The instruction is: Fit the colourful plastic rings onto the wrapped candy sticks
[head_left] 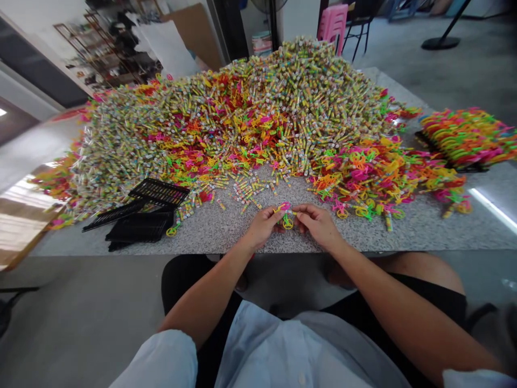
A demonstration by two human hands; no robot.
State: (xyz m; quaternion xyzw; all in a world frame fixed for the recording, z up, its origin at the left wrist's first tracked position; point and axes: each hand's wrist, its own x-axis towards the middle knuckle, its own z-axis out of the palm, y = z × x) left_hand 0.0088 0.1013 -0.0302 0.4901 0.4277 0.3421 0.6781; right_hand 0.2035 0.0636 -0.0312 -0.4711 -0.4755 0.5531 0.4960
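Note:
Just above the near edge of the speckled stone table (226, 237), my left hand (263, 226) pinches a small plastic toy (287, 220) with pink, green and yellow parts. From the other side my right hand (317, 223) closes thumb and finger on what looks like a small tube (295, 212) at the toy's right end. Whether tube and toy are joined I cannot tell. Beyond my hands lie loose small printed tubes (248, 188). To the right is a heap of bright plastic toy pieces (363, 172).
A huge mound of small tubes (315, 86) mixed with colourful pieces covers the back of the table. Black plastic trays (139, 226) are stacked at left. A filled tray of colourful toys (468, 137) stands far right. Pink stools (333, 21) are behind.

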